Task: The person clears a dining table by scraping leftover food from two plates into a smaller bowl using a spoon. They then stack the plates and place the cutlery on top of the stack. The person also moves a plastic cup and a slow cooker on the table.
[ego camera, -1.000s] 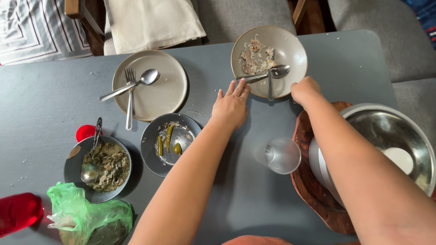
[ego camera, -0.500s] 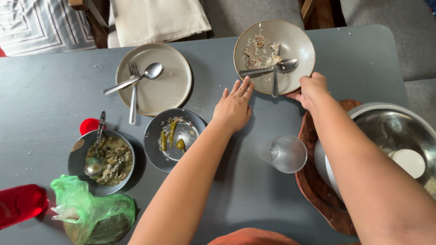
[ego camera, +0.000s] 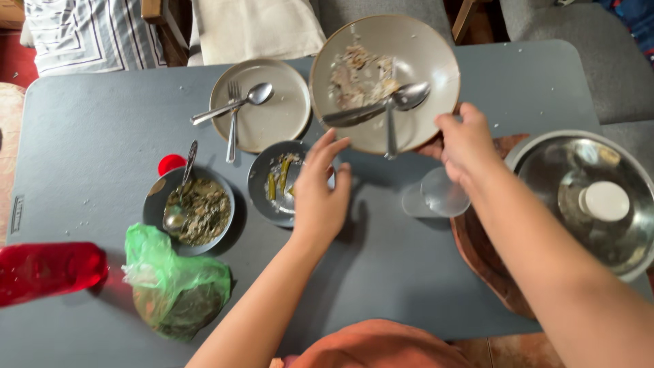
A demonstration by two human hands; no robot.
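Two hands meet at one beige ceramic plate (ego camera: 422, 54), lifted off the grey surface (ego camera: 95, 136) and tilted. The right hand (ego camera: 466, 140) pinches its near right rim; the left hand (ego camera: 319, 197) is open, fingertips by the near left rim. A steel spoon (ego camera: 378, 105) and fork (ego camera: 390, 129) lie among rice scraps, handles pointing left and toward the person.
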